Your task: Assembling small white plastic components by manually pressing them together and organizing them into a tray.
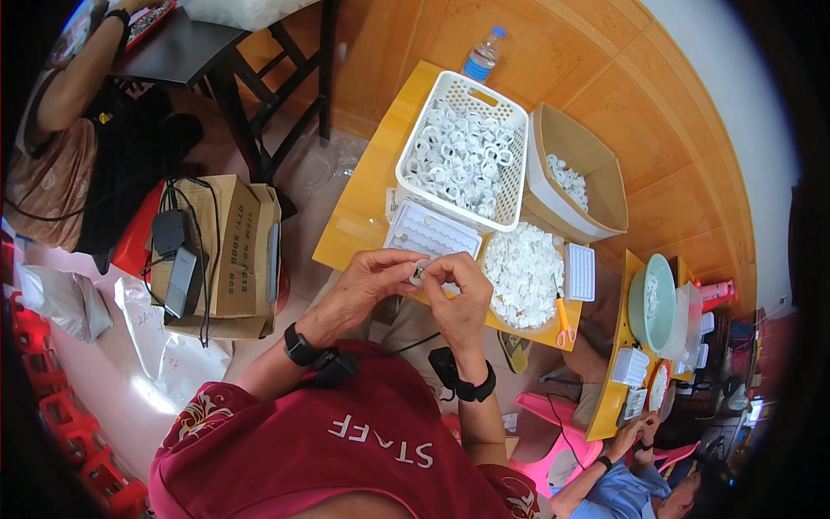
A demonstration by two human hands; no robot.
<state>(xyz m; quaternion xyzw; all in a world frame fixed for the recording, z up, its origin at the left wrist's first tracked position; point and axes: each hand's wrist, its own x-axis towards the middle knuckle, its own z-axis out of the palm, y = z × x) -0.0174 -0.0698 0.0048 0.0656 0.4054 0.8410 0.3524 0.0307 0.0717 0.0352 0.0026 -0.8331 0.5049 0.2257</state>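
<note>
My left hand (pixel 378 278) and my right hand (pixel 462 298) meet above the table's near edge. Between their fingertips they pinch a small whitish part (pixel 419 272) with a dark spot; fingers partly cover it. Just beyond them lies a white compartment tray (pixel 413 227) with small pieces in it. Behind that stands a white perforated basket (pixel 517 164) heaped with white ring-shaped plastic parts (pixel 462 156). Beside my right hand sits a round container full of small white pieces (pixel 523 272). Orange-handled scissors (pixel 564 333) rest at its right, near a white gridded tray (pixel 582 272).
A cardboard box (pixel 596 169) holding more white parts adjoins the basket. A water bottle (pixel 482 56) stands behind. Left on the floor is a carton (pixel 233 251) with cables and a black adapter. Other people work at the upper left and lower right. A pink stool (pixel 553 441) is at right.
</note>
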